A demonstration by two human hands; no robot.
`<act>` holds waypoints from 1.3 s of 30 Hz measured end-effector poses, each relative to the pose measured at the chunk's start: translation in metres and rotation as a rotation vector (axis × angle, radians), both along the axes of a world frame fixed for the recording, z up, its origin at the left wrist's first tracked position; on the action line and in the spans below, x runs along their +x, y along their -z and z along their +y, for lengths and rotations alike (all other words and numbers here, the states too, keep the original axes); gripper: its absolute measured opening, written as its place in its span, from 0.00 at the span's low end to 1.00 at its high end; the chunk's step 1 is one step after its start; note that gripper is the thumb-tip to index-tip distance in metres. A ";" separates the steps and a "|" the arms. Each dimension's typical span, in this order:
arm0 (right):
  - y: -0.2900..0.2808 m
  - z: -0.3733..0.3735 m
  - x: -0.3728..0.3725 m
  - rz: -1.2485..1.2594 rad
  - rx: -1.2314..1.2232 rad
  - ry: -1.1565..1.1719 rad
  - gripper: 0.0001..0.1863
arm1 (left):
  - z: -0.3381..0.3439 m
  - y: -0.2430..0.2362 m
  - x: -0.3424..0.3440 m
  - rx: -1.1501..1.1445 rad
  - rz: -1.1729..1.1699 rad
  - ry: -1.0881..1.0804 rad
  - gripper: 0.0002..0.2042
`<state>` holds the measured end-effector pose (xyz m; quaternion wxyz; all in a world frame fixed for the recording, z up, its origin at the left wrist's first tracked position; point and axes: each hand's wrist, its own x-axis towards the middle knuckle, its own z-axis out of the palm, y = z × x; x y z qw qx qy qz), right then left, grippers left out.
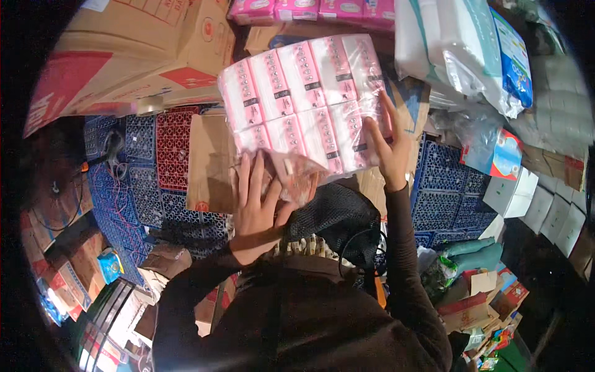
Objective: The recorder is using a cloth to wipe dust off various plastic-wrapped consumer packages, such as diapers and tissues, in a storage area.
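Observation:
A clear-wrapped bundle of pink-and-white tissue packs [302, 84] is held tilted in front of me, its packs lined up in two rows. My left hand [257, 201] grips the near left corner, fingers stretched over loose, crumpled wrap [300, 177]. My right hand [390, 152] is closed round the right side, its fingers pressed against the plastic. Beneath the bundle's left side lies a flat brown cardboard piece [211, 164]. The bundle's underside is hidden.
Large cardboard boxes [149, 49] stand at the far left, a tape roll [149, 105] beside them. Pink packages [310, 10] line the back. Plastic-wrapped white packs [458, 46] rise at far right. Blue [142, 192] and red [176, 149] plastic grids cover the floor. A black mesh item [334, 217] is near my body.

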<state>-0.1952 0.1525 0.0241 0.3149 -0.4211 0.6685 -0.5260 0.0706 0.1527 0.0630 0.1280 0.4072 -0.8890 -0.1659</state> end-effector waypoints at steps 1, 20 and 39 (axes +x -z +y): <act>0.001 -0.001 0.001 -0.024 -0.025 0.000 0.29 | -0.004 0.003 0.001 0.063 0.016 -0.050 0.24; 0.016 -0.017 0.006 -0.001 -0.064 0.076 0.27 | -0.204 0.060 -0.065 -0.336 0.161 -0.115 0.26; 0.012 -0.021 0.010 0.072 -0.052 0.126 0.26 | -0.161 0.034 -0.096 -0.305 -0.028 -0.026 0.26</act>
